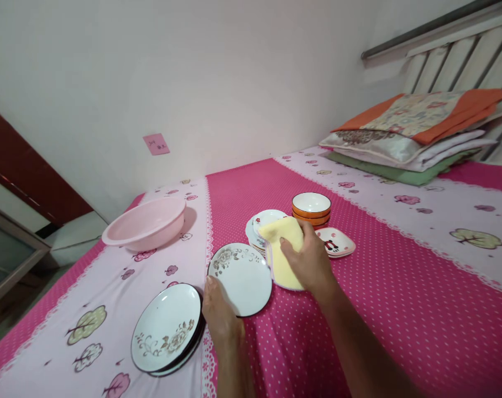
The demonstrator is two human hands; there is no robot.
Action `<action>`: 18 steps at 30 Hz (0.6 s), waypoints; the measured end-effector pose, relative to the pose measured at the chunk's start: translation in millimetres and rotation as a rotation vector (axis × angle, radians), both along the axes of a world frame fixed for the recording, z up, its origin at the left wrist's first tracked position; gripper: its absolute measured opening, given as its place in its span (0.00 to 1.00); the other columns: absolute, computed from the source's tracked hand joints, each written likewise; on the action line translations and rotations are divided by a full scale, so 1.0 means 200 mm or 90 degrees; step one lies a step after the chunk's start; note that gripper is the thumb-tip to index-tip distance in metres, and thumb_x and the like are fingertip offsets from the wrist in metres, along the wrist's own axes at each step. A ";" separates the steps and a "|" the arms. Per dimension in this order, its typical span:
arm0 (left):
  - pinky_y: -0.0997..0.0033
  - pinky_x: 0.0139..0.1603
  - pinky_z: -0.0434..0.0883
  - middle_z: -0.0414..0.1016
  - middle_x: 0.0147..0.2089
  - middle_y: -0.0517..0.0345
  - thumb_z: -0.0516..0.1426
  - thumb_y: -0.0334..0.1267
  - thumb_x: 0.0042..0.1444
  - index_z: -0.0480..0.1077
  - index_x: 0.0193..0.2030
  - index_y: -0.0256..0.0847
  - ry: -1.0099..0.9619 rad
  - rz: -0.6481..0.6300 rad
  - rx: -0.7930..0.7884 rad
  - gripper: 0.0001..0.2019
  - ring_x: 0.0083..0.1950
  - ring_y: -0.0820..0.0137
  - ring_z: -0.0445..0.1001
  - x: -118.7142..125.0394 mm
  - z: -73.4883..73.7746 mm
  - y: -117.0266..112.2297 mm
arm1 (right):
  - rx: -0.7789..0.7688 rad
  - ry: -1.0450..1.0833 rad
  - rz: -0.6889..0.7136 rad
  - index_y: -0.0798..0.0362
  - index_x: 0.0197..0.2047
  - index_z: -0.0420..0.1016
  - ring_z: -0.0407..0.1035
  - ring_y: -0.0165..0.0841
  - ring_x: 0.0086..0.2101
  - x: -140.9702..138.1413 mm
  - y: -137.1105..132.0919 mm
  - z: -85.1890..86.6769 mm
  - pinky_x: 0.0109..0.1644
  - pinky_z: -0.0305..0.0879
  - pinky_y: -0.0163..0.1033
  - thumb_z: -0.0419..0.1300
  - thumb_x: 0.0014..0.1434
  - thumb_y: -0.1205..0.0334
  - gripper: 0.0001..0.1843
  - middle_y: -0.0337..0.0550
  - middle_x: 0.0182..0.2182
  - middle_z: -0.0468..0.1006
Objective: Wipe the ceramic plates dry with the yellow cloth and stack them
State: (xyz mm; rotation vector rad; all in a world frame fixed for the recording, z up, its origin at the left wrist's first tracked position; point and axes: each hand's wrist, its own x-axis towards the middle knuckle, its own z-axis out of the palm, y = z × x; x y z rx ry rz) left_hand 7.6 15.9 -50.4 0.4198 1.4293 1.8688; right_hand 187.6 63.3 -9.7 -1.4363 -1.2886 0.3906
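Note:
My left hand [218, 310] grips the near edge of a white floral plate [240, 277] and holds it just above the pink bedspread. My right hand [309, 260] is closed on a yellow cloth [282, 251] beside that plate's right rim. A short stack of white floral plates [167, 327] lies to the left of my left hand. Behind the cloth sits another stack of small plates [262, 221].
Stacked orange bowls [311, 208] and a small square dish [336, 241] stand beyond my right hand. A pink basin [145, 222] sits at the back left near the wall. Folded bedding and pillows [412, 135] are piled at the far right.

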 end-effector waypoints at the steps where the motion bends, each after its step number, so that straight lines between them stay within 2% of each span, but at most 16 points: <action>1: 0.53 0.71 0.66 0.72 0.69 0.40 0.57 0.51 0.68 0.71 0.65 0.38 -0.016 0.010 -0.020 0.25 0.69 0.54 0.71 0.01 0.02 0.00 | 0.024 -0.048 -0.021 0.52 0.61 0.69 0.73 0.52 0.52 -0.02 0.00 -0.01 0.56 0.70 0.56 0.62 0.59 0.55 0.28 0.57 0.53 0.78; 4: 0.55 0.72 0.64 0.69 0.71 0.43 0.55 0.49 0.69 0.70 0.66 0.40 0.007 0.031 -0.068 0.23 0.71 0.56 0.69 0.03 0.07 -0.01 | 0.081 -0.165 -0.048 0.51 0.62 0.68 0.70 0.53 0.54 -0.07 0.00 -0.05 0.56 0.70 0.57 0.62 0.61 0.60 0.26 0.58 0.52 0.74; 7: 0.57 0.73 0.63 0.70 0.71 0.43 0.56 0.47 0.69 0.73 0.63 0.39 0.044 0.017 -0.075 0.21 0.71 0.57 0.68 0.08 0.08 -0.01 | 0.073 -0.213 -0.008 0.50 0.62 0.67 0.70 0.52 0.53 -0.15 0.00 -0.11 0.56 0.70 0.56 0.62 0.61 0.65 0.26 0.56 0.51 0.73; 9: 0.57 0.70 0.66 0.76 0.65 0.41 0.57 0.48 0.69 0.75 0.59 0.39 0.063 -0.012 -0.071 0.19 0.67 0.56 0.73 0.11 0.08 -0.02 | 0.039 -0.211 0.029 0.50 0.60 0.67 0.70 0.51 0.52 -0.21 0.00 -0.13 0.55 0.71 0.56 0.62 0.59 0.68 0.26 0.55 0.51 0.73; 11: 0.56 0.63 0.73 0.82 0.56 0.43 0.56 0.47 0.69 0.77 0.55 0.39 0.075 -0.060 -0.060 0.17 0.58 0.56 0.79 0.15 0.08 -0.02 | 0.013 -0.184 0.064 0.50 0.59 0.68 0.70 0.51 0.53 -0.26 -0.01 -0.13 0.57 0.71 0.55 0.62 0.59 0.69 0.24 0.54 0.51 0.73; 14: 0.59 0.53 0.78 0.85 0.46 0.49 0.55 0.46 0.69 0.79 0.52 0.40 0.088 -0.113 -0.048 0.16 0.47 0.58 0.83 0.16 0.08 -0.03 | 0.014 -0.129 0.119 0.50 0.58 0.69 0.70 0.50 0.55 -0.31 -0.04 -0.11 0.60 0.69 0.55 0.63 0.60 0.69 0.23 0.53 0.52 0.73; 16: 0.61 0.54 0.77 0.85 0.47 0.50 0.55 0.46 0.69 0.80 0.51 0.40 0.099 -0.103 -0.046 0.16 0.49 0.59 0.82 0.14 0.06 -0.02 | 0.020 -0.106 0.166 0.50 0.58 0.69 0.70 0.47 0.54 -0.33 -0.05 -0.10 0.61 0.68 0.53 0.63 0.59 0.70 0.24 0.51 0.52 0.73; 18: 0.60 0.60 0.74 0.83 0.53 0.49 0.56 0.48 0.68 0.79 0.53 0.41 0.092 -0.078 -0.028 0.17 0.56 0.58 0.80 0.11 0.03 -0.01 | 0.012 -0.099 0.220 0.51 0.57 0.71 0.70 0.45 0.54 -0.34 -0.06 -0.08 0.62 0.67 0.52 0.62 0.56 0.73 0.25 0.50 0.52 0.74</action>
